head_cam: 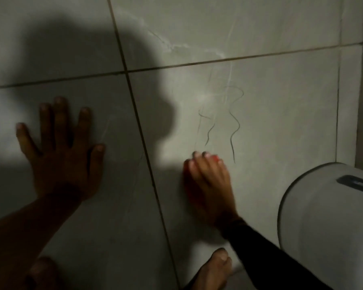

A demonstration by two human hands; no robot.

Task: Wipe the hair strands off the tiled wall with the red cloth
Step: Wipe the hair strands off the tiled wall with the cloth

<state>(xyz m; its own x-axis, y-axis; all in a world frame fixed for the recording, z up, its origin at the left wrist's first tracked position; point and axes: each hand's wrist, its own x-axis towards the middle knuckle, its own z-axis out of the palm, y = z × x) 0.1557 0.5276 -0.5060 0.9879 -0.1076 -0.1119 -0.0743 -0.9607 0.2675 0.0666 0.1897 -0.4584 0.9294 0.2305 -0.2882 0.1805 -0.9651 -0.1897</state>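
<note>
The tiled wall [270, 126] in front of me was smooth, pale grey stone-look tile with faint white veining, cut by thin dark grout lines that crossed up and left of my right hand. A broad shadow lay over its left half. On the lit tile the hair strands [234, 124] clung as thin dark wavy lines, a couple bold and squiggly, others fainter and straighter higher up toward the grout.

My right hand [210, 185] was pressed flat against the wall with the red cloth [187, 176] held under the palm and fingers; only a soft red edge showed past my fingertips and along the left side of the hand. It was blurred. The fingertips sat just below the lowest ends of the strands, near them but not touching. A dark sleeve [270, 256] covered that forearm to the wrist.

My left hand [61, 155] lay splayed and empty on the shaded tile, fingers spread wide, well apart from the right one, its forearm bare.

To the right stood a rounded white plastic housing [327, 222] with a dark slot on top, close beside my right arm. Above the strands the tile ran bare. My bare foot [214, 268] showed below.
</note>
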